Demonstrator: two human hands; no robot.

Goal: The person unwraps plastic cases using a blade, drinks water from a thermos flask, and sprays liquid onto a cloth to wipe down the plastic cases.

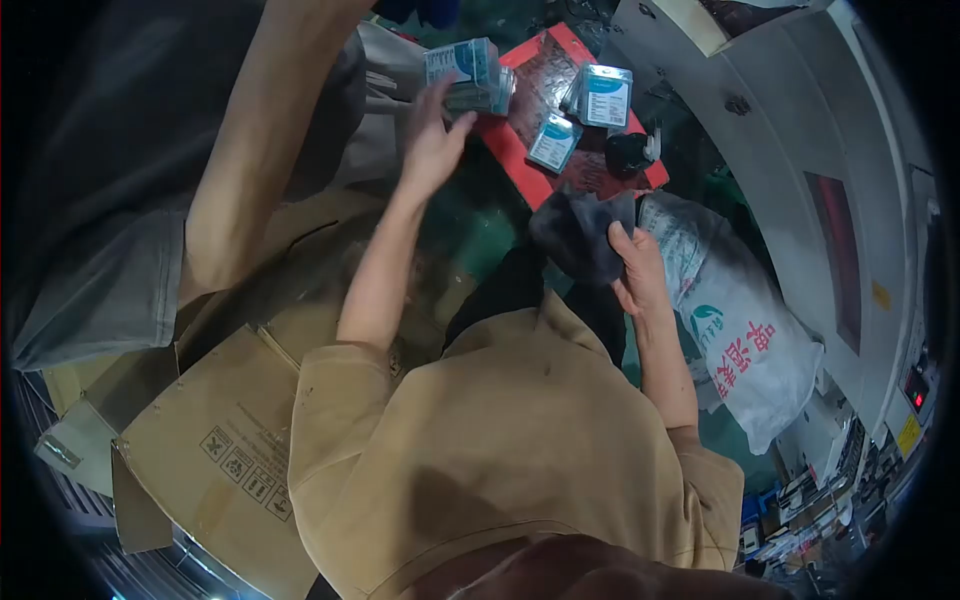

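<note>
My left hand (434, 150) reaches up with its fingers apart, right beside a stack of clear packs with blue-and-white labels (462, 63). Its fingertips overlap the stack's lower edge, and I cannot tell whether they touch it. In my right hand (640, 268) is a dark grey cloth (580, 238), pinched between thumb and fingers and hanging to the left. Beyond the cloth lies a red-edged board (522, 178) with a dark, worn surface. Two groups of similar packs, a larger one (606, 97) and a smaller one (554, 142), rest on it beside a small black object (628, 153).
Another person's arm (250, 150) comes in from the upper left. Cardboard boxes (215, 440) stand at the lower left. A white plastic bag with red lettering (750, 350) lies to my right, next to a pale machine housing (800, 130). Assorted items (800, 530) crowd the lower right.
</note>
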